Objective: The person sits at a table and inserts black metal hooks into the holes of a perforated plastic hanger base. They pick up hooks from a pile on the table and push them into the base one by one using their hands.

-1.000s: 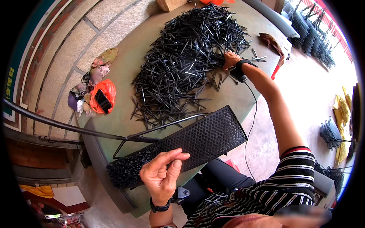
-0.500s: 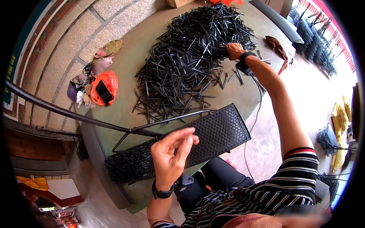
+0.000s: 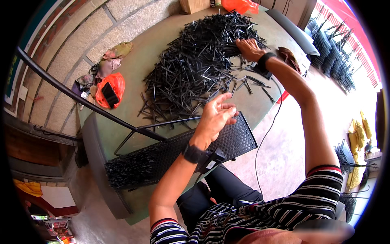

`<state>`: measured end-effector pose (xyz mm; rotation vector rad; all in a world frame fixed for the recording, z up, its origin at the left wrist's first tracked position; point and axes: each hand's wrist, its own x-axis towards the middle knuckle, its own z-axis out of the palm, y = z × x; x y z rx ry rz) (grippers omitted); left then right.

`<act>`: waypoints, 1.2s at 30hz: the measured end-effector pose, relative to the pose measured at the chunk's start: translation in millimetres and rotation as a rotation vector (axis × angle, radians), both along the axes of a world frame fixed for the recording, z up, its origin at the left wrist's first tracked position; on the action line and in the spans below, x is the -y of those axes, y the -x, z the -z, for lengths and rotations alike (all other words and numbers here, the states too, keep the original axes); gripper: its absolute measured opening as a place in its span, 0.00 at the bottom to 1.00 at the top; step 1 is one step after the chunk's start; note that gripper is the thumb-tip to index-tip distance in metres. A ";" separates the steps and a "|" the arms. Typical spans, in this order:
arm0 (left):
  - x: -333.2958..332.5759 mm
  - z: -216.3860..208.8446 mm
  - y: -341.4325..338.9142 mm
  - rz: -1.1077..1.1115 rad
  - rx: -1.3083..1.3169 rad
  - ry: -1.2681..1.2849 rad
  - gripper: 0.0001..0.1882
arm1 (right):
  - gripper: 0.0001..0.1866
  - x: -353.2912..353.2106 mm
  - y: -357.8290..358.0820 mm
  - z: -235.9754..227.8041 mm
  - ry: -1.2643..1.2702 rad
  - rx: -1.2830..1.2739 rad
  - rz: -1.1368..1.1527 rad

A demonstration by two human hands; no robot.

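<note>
A large heap of thin black plastic sticks (image 3: 187, 69) covers the middle of the table. At its right edge is my right hand (image 3: 250, 49), fingers curled down onto the sticks, their tips hidden. Nearer to me, a long black tray with honeycomb holes (image 3: 239, 140) lies at a slant. Short black pieces (image 3: 128, 168) stand closely packed upright in its left part. My left hand (image 3: 215, 120) hovers over the tray's right half, thumb and half-bent fingers apart, nothing visible in it. Both wrists carry black bands with small dark boxes.
A black metal bar (image 3: 81, 97) crosses from the left to the tray. On the table's left lie a phone (image 3: 109, 95) on an orange bag (image 3: 118, 83) and some cloths. A cable (image 3: 266, 134) hangs at the right. Dark wire racks (image 3: 331, 57) stand beyond.
My left hand has moved right and away from me, over the tray's right half, its fingers spreading. My right hand has shifted slightly left and up along the heap's edge.
</note>
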<state>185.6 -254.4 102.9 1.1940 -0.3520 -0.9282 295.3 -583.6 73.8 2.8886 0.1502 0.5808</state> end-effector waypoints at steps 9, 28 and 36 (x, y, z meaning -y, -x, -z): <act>65.0 22.3 -48.5 -0.234 -0.110 -0.165 0.34 | 0.15 -74.7 59.5 48.8 -1.013 -0.027 -0.133; 130.1 109.3 -71.3 -0.147 0.279 0.029 0.32 | 0.29 -82.7 82.7 126.9 -1.122 0.211 -0.099; 124.8 132.9 -83.3 -0.061 0.347 -0.076 0.34 | 0.23 -87.2 82.4 121.7 -1.237 0.173 -0.086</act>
